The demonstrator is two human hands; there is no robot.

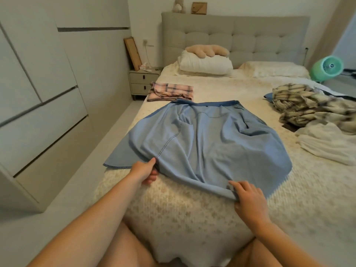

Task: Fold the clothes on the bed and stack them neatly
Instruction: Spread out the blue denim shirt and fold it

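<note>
Nightstand [144, 81]: stood left of the bed [192, 218], against the wall.
Pink plaid garment [170, 91]: folded, laid at the bed's left edge, just beyond the skirt's waistband.
Left hand [143, 171]: hem pinched between thumb and curled fingers at the seam.
Blue skirt [212, 139]: spread across mid-bed, waistband far, hem near; left part hangs over the edge.
Right hand [248, 199]: hem gripped, fingers on top, thumb below.
Plaid shirt [308, 106]: crumpled at right.
White garment [327, 143]: unfolded, just nearer than the plaid shirt.

A matt blue denim-like skirt [208, 139] with stitched seams lies on the nubby cream bedspread [192, 218], below the padded fabric headboard [250, 35].
</note>
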